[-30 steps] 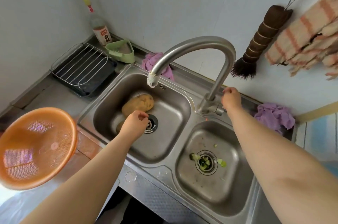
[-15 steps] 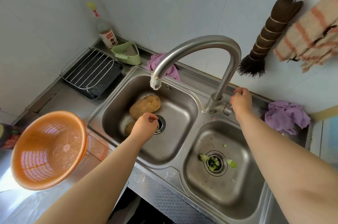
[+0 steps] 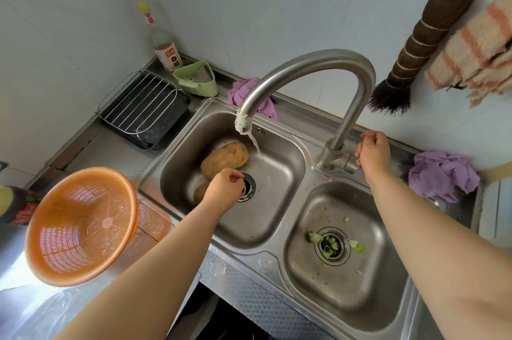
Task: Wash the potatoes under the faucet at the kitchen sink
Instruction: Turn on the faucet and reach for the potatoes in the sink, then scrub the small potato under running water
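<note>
second potato (image 3: 200,190) mostly hidden behind left hand (image 3: 225,187), just beside sink drain (image 3: 248,187). faucet handle (image 3: 357,160) covered by right hand (image 3: 372,154), grip unclear. towel (image 3: 476,48) cut by right edge.

Both forearms are bare from the frame's lower edge up to the wrists, with no sleeve showing. The left hand (image 3: 225,188) and the right hand (image 3: 374,154) wear no gloves. Neither wrist carries a watch or band, and no rings show.
</note>
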